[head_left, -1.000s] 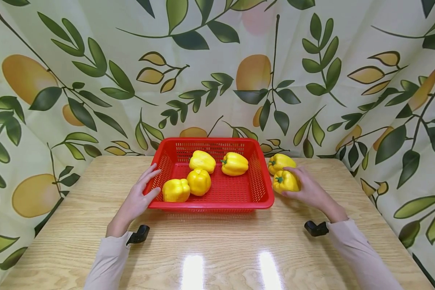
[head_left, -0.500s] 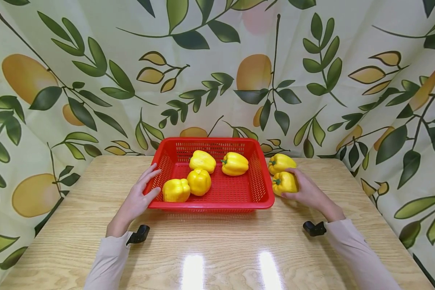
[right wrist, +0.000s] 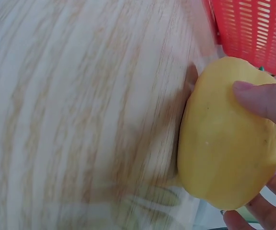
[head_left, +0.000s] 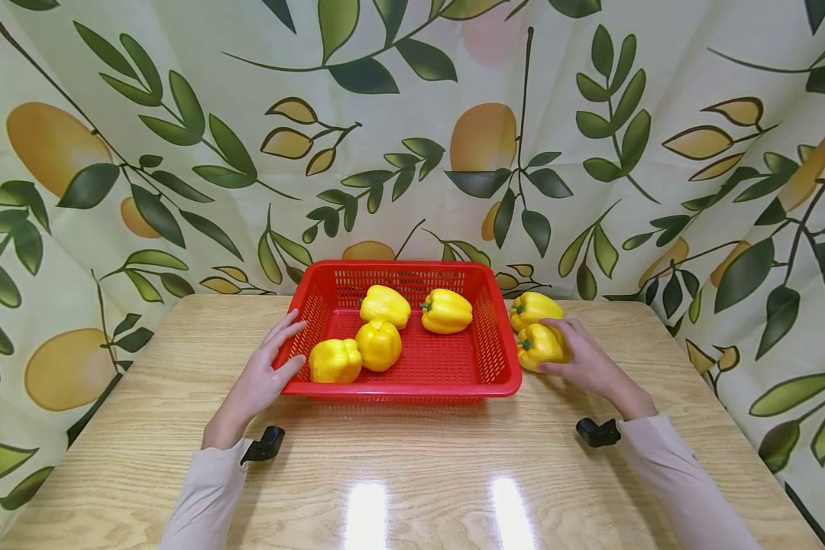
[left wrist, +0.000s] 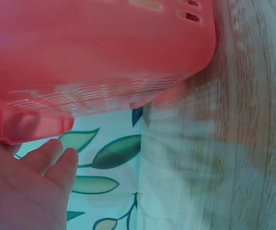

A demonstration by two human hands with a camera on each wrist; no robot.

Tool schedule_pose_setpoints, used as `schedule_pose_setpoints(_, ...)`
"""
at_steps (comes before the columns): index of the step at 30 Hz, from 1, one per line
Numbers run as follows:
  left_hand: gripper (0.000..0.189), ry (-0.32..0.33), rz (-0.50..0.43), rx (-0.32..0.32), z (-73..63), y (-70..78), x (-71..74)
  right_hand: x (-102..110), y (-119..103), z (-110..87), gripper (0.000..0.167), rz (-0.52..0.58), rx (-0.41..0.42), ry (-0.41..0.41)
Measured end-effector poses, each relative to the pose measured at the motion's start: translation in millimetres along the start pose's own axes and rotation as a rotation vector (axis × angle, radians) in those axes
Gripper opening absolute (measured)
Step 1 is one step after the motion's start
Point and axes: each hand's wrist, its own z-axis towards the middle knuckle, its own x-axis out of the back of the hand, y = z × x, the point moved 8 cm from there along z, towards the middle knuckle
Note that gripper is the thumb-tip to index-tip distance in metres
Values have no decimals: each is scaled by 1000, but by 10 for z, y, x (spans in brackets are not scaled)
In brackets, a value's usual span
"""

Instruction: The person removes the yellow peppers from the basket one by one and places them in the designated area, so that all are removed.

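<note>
My right hand (head_left: 584, 363) holds a yellow bell pepper (head_left: 539, 348) just right of the red basket. In the right wrist view the thumb presses one side of that pepper (right wrist: 219, 139), with fingers round the other; it sits on or very close to the tabletop. Right behind it lies a second yellow pepper (head_left: 538, 307) with a green stem. The red perforated basket (head_left: 412, 389) contains several yellow peppers, one of them (head_left: 447, 311) at its right rear. At the basket's left rim rests my left hand (head_left: 256, 382), its fingers extended and loosely spread.
The light wood table (head_left: 412, 451) stretches in front of the basket and to both sides. Behind it hangs a leaf-and-fruit patterned curtain (head_left: 412, 221), close to the basket's rear edge. A black wrist mount (head_left: 598, 433) juts from the right sleeve.
The right hand and its pepper shift only slightly, and the pepper turns a little in the grip. The left hand and the basket stay in place.
</note>
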Motion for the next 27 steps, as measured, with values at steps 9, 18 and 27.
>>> schedule_pose_setpoints(9, 55, 0, -1, -3, -2, 10, 1, 32, -10, -3, 78, -12, -11, 0)
schedule_pose_setpoints(18, 55, -5, -4, 0, 3, 11, 4, 73, -45, -12, 77, -1, -25, 5)
schedule_pose_setpoints(27, 56, -5, -9, 7, -2, 9, 7, 119, -127, -2, 75, -8, -23, 1)
